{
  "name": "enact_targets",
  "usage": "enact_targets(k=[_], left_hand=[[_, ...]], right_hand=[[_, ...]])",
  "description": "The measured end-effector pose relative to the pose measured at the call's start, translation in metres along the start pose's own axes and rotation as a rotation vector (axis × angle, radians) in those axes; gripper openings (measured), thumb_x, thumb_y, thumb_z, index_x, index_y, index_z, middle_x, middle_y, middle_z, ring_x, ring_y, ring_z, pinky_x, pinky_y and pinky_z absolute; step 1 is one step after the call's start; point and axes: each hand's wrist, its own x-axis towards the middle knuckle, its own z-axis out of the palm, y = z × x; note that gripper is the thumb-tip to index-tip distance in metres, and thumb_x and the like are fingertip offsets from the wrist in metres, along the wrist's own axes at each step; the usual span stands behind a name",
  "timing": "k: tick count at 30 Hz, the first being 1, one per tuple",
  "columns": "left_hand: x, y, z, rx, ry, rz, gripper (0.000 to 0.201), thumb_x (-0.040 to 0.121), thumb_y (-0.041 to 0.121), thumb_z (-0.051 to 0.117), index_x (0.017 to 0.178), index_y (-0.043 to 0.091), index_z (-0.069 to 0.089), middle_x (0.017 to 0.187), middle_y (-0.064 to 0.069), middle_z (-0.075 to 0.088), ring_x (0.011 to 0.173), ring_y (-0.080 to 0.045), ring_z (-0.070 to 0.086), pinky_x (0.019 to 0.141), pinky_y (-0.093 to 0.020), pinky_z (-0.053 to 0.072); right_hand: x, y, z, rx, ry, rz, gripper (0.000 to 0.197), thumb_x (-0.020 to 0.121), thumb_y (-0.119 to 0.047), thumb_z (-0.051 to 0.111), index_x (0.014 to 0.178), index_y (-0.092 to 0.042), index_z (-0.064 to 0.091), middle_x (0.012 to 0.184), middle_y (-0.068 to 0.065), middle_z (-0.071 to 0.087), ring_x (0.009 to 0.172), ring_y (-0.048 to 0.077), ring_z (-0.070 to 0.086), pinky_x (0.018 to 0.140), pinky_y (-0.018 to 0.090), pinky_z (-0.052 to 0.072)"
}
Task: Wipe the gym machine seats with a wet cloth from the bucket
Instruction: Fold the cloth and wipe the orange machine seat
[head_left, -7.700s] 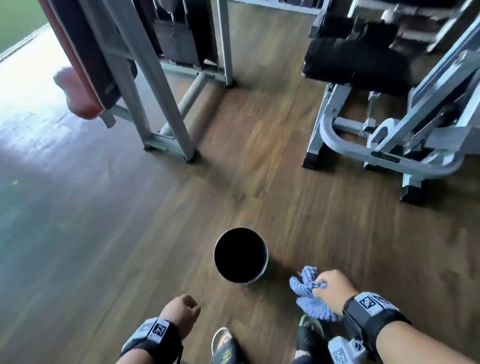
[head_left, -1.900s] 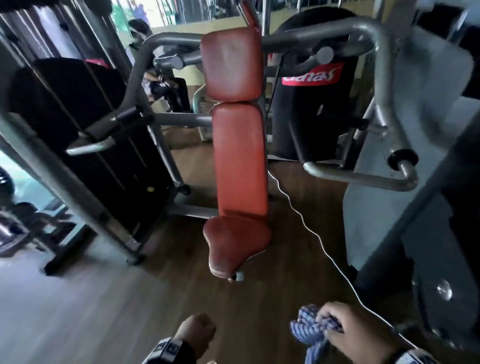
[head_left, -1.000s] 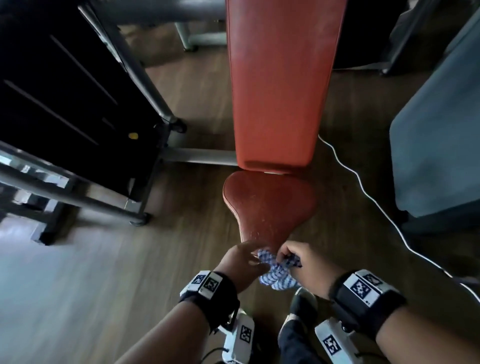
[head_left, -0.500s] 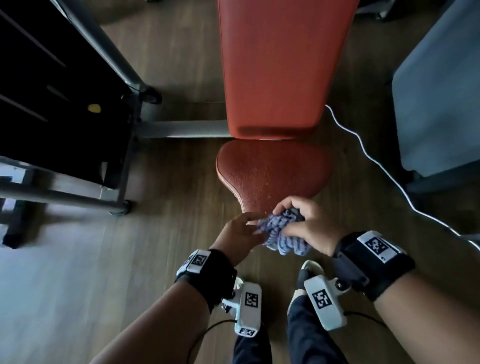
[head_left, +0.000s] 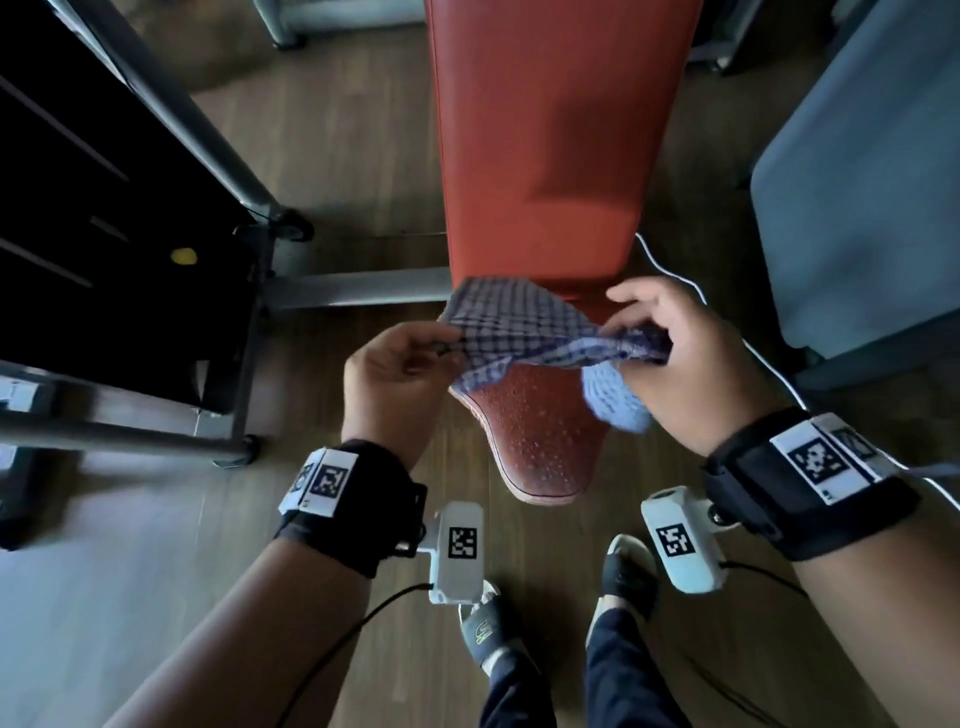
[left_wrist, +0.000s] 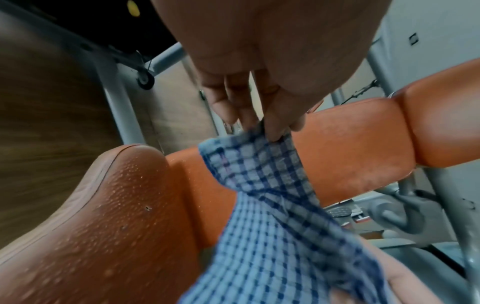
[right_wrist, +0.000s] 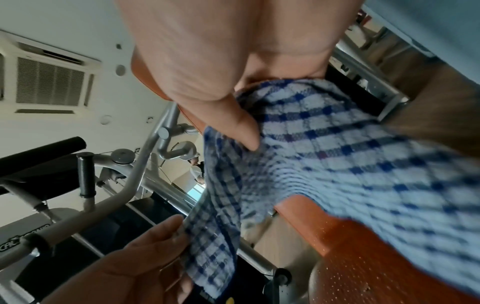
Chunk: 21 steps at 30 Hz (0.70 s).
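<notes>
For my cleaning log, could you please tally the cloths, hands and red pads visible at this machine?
Checked cloth: 1
Hands: 2, the left hand and right hand, both gripping the cloth
Red pads: 2, the seat and backrest
Total: 5

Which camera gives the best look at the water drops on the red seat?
The left wrist view: the seat fills it, beaded with droplets. The head view shows them smaller, below the cloth; the right wrist view shows only a speckled corner.
</notes>
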Motion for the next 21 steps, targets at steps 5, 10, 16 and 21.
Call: enact_targets(k=[5, 10, 16, 21], left_hand=[[-0.016, -0.054, -0.01, 0.151, -0.043, -0.088, 0.027, 0.077, -0.002, 0.081, 0.083, 0.024, 0.076, 0.082, 0.006, 0.077, 0.073, -0.006, 0.07, 0.072, -0.02, 0.057], [-0.04, -0.138, -0.002, 0.446, -0.249, -0.31, 0.025, 0.076, 0.013, 0.083, 0.072, 0.035, 0.071, 0.069, 0.016, 0.074, 0.07, -0.002, 0.07, 0.068, -0.025, 0.056], [-0.054, -0.166, -0.002, 0.445, -0.252, -0.414, 0.011, 0.079, 0.021, 0.081, 0.073, 0.029, 0.076, 0.067, 0.015, 0.073, 0.062, 0.007, 0.065, 0.063, -0.017, 0.049], [-0.045, -0.173, -0.008, 0.379, -0.227, -0.503, 0.023, 0.073, 0.012, 0.085, 0.071, 0.034, 0.078, 0.07, 0.006, 0.076, 0.065, -0.015, 0.071, 0.075, -0.038, 0.062]], right_hand=[[-0.028, 0.072, 0.024, -0.209, -0.066, 0.075, 0.032, 0.07, 0.003, 0.072, 0.089, -0.021, 0.064, 0.089, -0.001, 0.066, 0.084, 0.018, 0.065, 0.078, 0.038, 0.055], [-0.072, 0.132, 0.059, -0.335, -0.299, 0.348, 0.036, 0.076, -0.002, 0.067, 0.071, -0.035, 0.054, 0.084, -0.005, 0.066, 0.082, 0.021, 0.064, 0.076, 0.041, 0.054], [-0.085, 0.151, 0.072, -0.267, -0.319, 0.522, 0.022, 0.078, -0.005, 0.063, 0.079, -0.027, 0.063, 0.086, -0.007, 0.068, 0.076, 0.014, 0.065, 0.073, 0.039, 0.056], [-0.076, 0.16, 0.081, -0.02, -0.224, 0.633, 0.033, 0.078, 0.005, 0.053, 0.086, -0.027, 0.059, 0.1, -0.004, 0.066, 0.098, 0.017, 0.063, 0.093, 0.037, 0.05]])
